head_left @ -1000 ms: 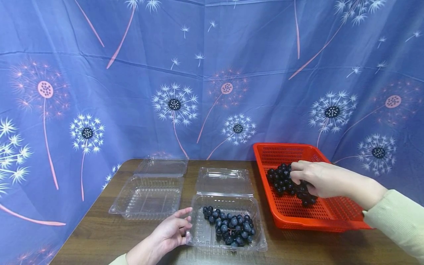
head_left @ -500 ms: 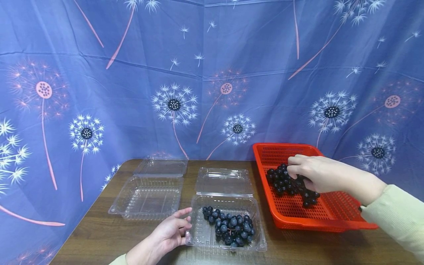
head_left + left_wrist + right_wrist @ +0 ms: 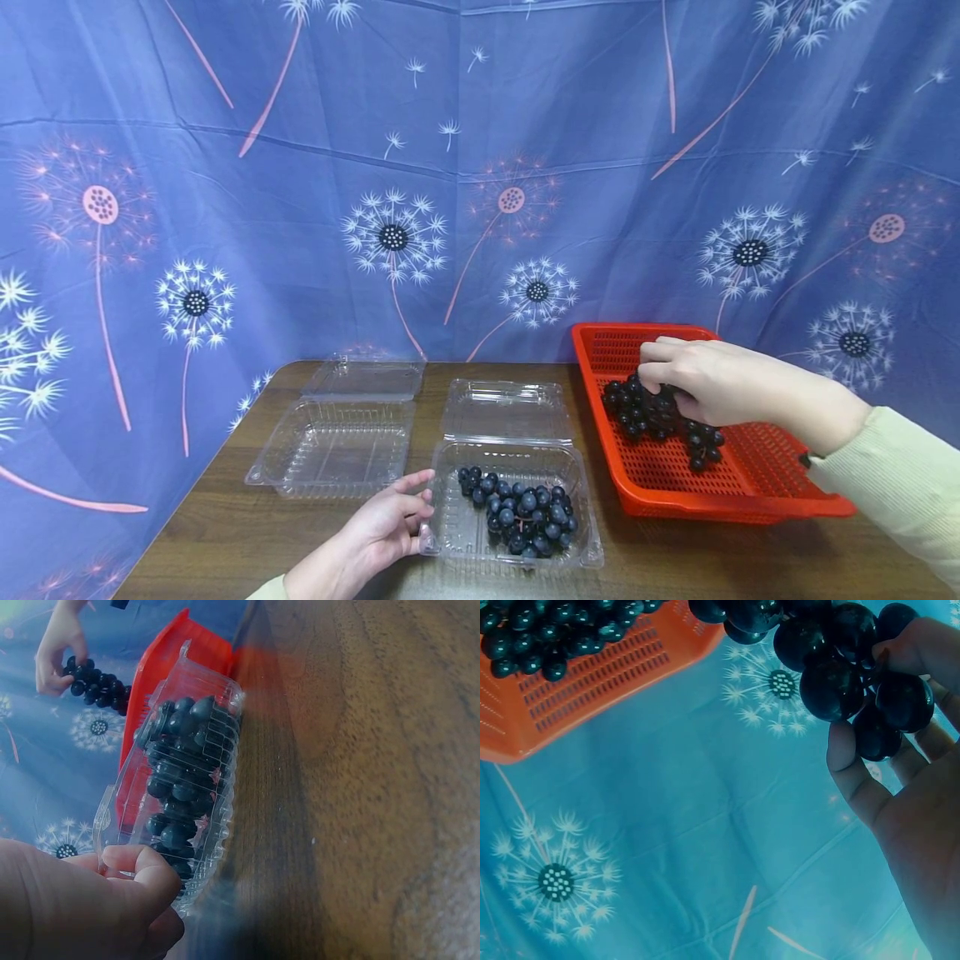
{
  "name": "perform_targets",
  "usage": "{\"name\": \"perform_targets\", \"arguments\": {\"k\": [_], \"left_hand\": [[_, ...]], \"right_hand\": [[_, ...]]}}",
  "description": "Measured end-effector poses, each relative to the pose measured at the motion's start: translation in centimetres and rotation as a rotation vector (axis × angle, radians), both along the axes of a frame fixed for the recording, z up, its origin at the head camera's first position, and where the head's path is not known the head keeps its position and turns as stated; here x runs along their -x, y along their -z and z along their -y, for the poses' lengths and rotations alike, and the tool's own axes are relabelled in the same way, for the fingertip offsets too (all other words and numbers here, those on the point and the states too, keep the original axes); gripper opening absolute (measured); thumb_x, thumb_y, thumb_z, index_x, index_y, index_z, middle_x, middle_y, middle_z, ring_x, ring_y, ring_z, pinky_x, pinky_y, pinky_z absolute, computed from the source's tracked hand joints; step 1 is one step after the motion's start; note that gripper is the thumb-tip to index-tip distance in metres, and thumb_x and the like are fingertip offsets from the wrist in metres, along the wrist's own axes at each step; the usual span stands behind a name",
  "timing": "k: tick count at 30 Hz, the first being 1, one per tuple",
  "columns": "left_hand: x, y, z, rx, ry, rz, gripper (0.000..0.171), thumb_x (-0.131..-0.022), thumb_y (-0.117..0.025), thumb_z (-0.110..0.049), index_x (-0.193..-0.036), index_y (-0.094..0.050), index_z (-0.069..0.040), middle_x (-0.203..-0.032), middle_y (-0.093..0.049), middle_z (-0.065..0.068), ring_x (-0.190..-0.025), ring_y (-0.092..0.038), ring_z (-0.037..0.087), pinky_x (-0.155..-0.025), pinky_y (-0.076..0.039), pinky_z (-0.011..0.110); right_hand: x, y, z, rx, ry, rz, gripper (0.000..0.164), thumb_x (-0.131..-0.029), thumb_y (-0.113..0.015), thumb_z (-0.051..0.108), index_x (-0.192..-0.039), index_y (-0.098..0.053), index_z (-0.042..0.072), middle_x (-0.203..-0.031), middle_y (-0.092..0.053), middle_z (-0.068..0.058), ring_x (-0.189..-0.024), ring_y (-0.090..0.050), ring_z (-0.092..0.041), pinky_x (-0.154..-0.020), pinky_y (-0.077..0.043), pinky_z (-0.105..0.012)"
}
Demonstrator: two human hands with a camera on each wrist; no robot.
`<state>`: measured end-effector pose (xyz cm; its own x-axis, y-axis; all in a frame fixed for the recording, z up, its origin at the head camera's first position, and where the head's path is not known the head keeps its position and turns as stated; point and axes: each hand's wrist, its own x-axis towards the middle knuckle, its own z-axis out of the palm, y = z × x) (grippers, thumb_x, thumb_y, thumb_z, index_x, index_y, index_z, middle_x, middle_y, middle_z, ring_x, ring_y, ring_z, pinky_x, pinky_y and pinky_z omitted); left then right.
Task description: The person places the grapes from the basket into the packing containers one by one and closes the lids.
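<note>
My right hand (image 3: 701,379) pinches a bunch of dark grapes (image 3: 832,686) by its top, over the red basket (image 3: 633,502). In the right wrist view its thumb and fingers close about the upper grapes, and the bunch hangs down toward the basket. More dark grapes (image 3: 705,450) lie in the basket beneath. My left hand (image 3: 382,529) holds the left rim of a clear plastic clamshell container (image 3: 457,533), thumb and finger at its near corner. Inside that container lies a bunch of grapes (image 3: 528,517), mostly toward its right side.
A second clear clamshell (image 3: 337,446) stands to the left with its lid (image 3: 367,379) folded back. The filled container's lid (image 3: 510,412) also lies back, toward the blue dandelion-print cloth (image 3: 480,275) behind the brown wooden table (image 3: 217,533).
My right hand has risen slightly and shifted left, lifting its bunch of grapes from the others in the basket. My left hand has stayed at the container's rim.
</note>
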<state>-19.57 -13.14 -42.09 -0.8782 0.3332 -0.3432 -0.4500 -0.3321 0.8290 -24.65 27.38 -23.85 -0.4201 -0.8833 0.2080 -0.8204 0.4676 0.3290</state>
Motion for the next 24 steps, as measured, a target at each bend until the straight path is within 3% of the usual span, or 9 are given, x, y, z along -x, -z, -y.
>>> {"name": "perform_targets", "arguments": {"k": [11,24], "left_hand": [[-0.2,0.0,-0.1,0.009,0.005,-0.008,0.066,-0.082,-0.051,0.008,-0.141,-0.024,-0.001,-0.093,-0.043,-0.003,-0.07,-0.044,0.004,-0.063,-0.041,0.018],[-0.2,-0.1,-0.1,0.016,0.011,-0.009,0.064,-0.084,-0.048,0.009,-0.142,-0.022,-0.001,-0.095,-0.042,-0.003,-0.074,-0.043,0.005,-0.064,-0.04,0.018]], "right_hand": [[-0.6,-1.3,1.5,0.024,-0.033,0.017,0.039,-0.059,-0.064,-0.005,-0.084,-0.051,0.022,-0.085,-0.041,0.013,-0.076,-0.037,-0.004,-0.056,-0.031,-0.019],[-1.0,-2.2,3.0,0.024,-0.055,-0.001,0.035,-0.062,-0.062,-0.004,-0.083,-0.05,0.022,-0.085,-0.039,0.013,-0.076,-0.036,-0.004,-0.056,-0.03,-0.018]]}}
